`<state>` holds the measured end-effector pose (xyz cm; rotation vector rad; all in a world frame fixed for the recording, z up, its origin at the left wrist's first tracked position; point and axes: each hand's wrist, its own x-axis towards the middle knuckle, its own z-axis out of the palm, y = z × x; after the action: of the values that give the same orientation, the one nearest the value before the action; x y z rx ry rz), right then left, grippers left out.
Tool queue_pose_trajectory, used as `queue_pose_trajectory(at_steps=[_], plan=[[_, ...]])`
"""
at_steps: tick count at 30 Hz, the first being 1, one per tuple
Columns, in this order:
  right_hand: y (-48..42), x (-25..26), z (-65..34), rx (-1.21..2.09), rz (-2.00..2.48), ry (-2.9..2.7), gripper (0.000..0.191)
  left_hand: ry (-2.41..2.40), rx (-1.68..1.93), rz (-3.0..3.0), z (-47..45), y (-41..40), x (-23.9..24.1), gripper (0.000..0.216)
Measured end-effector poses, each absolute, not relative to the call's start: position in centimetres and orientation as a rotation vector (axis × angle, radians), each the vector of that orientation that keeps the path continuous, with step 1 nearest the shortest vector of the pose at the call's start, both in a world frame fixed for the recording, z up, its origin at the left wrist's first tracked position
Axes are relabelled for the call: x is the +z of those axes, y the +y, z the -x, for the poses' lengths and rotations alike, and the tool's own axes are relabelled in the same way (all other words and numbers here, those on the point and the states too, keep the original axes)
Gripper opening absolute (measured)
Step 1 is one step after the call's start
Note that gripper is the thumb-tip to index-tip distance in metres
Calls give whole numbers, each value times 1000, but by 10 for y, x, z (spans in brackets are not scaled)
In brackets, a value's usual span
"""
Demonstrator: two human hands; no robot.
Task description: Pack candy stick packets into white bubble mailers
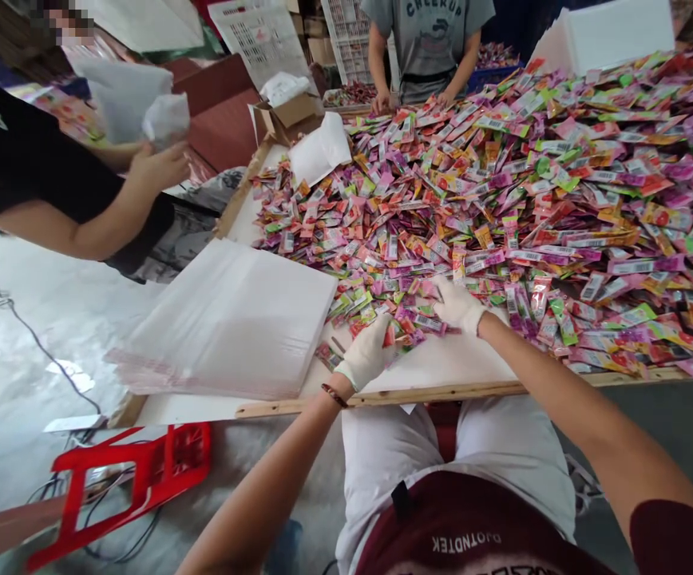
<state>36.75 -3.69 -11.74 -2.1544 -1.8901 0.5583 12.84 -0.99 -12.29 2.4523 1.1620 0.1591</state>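
Note:
Both of my hands wear white gloves. My left hand [369,351] is closed round a few small colourful sachets at the near edge of the heap. My right hand [456,303] lies on the big pile of sachets [562,192], fingers curled and pressing on some of them. The pile covers most of the white table [442,367], which has a wooden rim along its front. A stack of clear plastic bags [232,319] lies just left of my left hand.
A person in black [41,184] at the left holds a white bag. Another person in a grey shirt [427,40] stands at the far side with hands on the table. A red plastic stool [136,479] lies on the floor. White crates and a cardboard box [290,112] are at the back.

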Motion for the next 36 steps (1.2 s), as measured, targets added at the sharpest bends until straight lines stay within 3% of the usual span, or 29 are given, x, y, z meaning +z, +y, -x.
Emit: queue_pose_trajectory(at_steps=[4, 8, 11, 16, 20, 24, 28, 36], plan=[[-31, -129, -334, 634, 2181, -1913, 50, 1223, -79, -2442, -148, -22, -132, 32], [-33, -139, -330, 669, 2178, -1914, 26, 1268, -225, -2504, -148, -30, -136, 17], [-44, -136, -354, 671, 2122, -1826, 23, 1172, -144, -2627, -139, -28, -128, 13], [-77, -129, -398, 581, 1896, -1746, 30, 1219, 95, -2605, -151, -6, -109, 26], [-90, -137, -391, 600, 1937, -2082, 45, 1125, -57, -2648, -191, 12, -108, 37], [-91, -144, -369, 587, 2168, -2284, 48, 1061, -251, -2704, -217, 11, -115, 29], [-100, -140, -368, 594, 2110, -2335, 42, 952, -243, -2785, -205, 1, -114, 16], [-90, -137, -411, 635, 1952, -1781, 34, 1230, 49, -2664, -199, 43, -90, 32]])
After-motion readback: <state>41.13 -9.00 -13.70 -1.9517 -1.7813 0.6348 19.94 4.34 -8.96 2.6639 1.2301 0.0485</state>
